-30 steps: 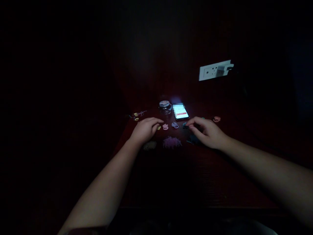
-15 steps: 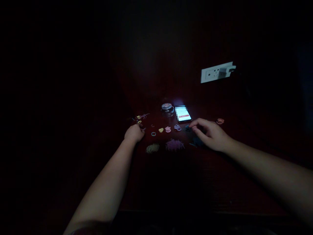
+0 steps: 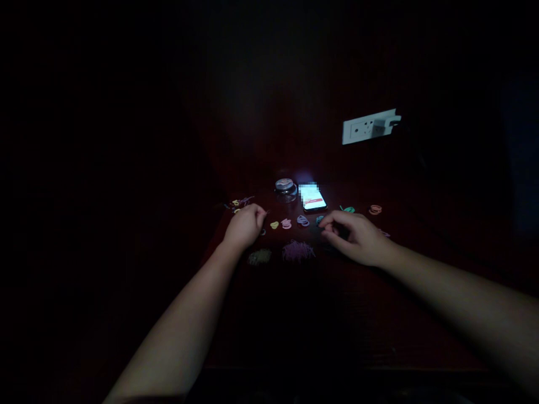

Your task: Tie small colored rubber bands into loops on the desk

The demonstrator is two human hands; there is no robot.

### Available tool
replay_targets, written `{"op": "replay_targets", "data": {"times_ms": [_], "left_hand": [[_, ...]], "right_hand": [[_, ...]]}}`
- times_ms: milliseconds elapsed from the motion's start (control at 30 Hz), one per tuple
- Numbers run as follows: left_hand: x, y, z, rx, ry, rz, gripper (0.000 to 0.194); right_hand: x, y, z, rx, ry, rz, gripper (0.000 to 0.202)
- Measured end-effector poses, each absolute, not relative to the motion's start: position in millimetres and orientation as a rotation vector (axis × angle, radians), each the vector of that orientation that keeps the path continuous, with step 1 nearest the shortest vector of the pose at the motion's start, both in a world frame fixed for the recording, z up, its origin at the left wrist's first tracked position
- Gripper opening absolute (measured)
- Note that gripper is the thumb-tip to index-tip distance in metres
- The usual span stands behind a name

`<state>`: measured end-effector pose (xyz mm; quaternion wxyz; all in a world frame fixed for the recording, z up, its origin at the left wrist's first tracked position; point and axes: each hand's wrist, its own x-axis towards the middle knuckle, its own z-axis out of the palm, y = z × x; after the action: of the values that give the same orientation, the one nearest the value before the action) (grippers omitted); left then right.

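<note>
My left hand point(image 3: 246, 225) is closed in a pinch above the table's left side; a tiny dark bit shows at its fingertips, too small to name. Behind it lies a mixed heap of small elastic bands point(image 3: 246, 200). My right hand point(image 3: 356, 238) has its fingers curled and its thumb close to them, beside a teal group of bands point(image 3: 319, 220). What the fingertips hold, if anything, is hidden. Between the hands lie yellow bands point(image 3: 274, 225), pink bands point(image 3: 286, 224) and lavender bands point(image 3: 302, 221). Nearer me are a yellowish pile point(image 3: 260, 257) and a purple pile point(image 3: 298, 251) of thin bands.
A clear lidded jar point(image 3: 286, 191) stands at the back beside a lit phone point(image 3: 312, 196). Green bands point(image 3: 348, 209) and orange bands point(image 3: 375, 209) lie right of the phone. A wall socket point(image 3: 368, 128) holds a plugged-in charger. The surroundings are very dark.
My left hand has lifted from beside the mixed heap and moved right, now partly covering a small ring. The right hand has shifted slightly left and down, with green bands now visible behind it.
</note>
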<state>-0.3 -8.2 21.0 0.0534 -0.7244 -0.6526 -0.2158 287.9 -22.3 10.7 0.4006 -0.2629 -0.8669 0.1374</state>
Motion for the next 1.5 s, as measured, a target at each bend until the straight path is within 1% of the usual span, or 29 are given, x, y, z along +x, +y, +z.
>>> {"op": "replay_targets", "data": {"times_ms": [67, 133, 200, 300, 433, 733, 833, 967, 1133, 1300, 1500], "left_hand": [[32, -27, 28, -2.469, -1.637, -0.741, 0.017], [59, -46, 33, -2.672, -1.348, -0.726, 0.016], [76, -61, 36, -2.752, -1.246, -0.706, 0.015], [82, -69, 38, -2.778, -1.227, -0.733, 0.013], [77, -65, 38, -2.772, -1.251, -0.755, 0.011], [74, -65, 38, -2.803, -1.226, -0.727, 0.013], [72, -65, 37, -2.814, -1.251, -0.724, 0.010], [71, -64, 36, -2.821, -1.274, -0.716, 0.008], [68, -64, 37, -2.808, -1.229, -0.791, 0.011], [66, -62, 37, -2.798, -1.225, -0.841, 0.007], [64, -60, 33, -2.786, -1.222, -0.882, 0.006]], "right_hand": [[286, -26, 14, -0.664, -2.219, 0.349, 0.011], [284, -30, 17, -0.647, -2.259, 0.363, 0.013], [284, -33, 19, -0.612, -2.300, 0.387, 0.013], [283, -35, 19, -0.573, -2.328, 0.364, 0.013], [283, -34, 17, -0.546, -2.373, 0.302, 0.019], [284, -31, 19, -0.493, -2.428, 0.300, 0.024], [284, -30, 19, -0.503, -2.439, 0.289, 0.026], [284, -31, 18, -0.509, -2.443, 0.272, 0.025], [285, -31, 18, -0.502, -2.417, 0.270, 0.026], [286, -30, 18, -0.511, -2.370, 0.280, 0.024], [286, -30, 19, -0.513, -2.341, 0.270, 0.023]]}}
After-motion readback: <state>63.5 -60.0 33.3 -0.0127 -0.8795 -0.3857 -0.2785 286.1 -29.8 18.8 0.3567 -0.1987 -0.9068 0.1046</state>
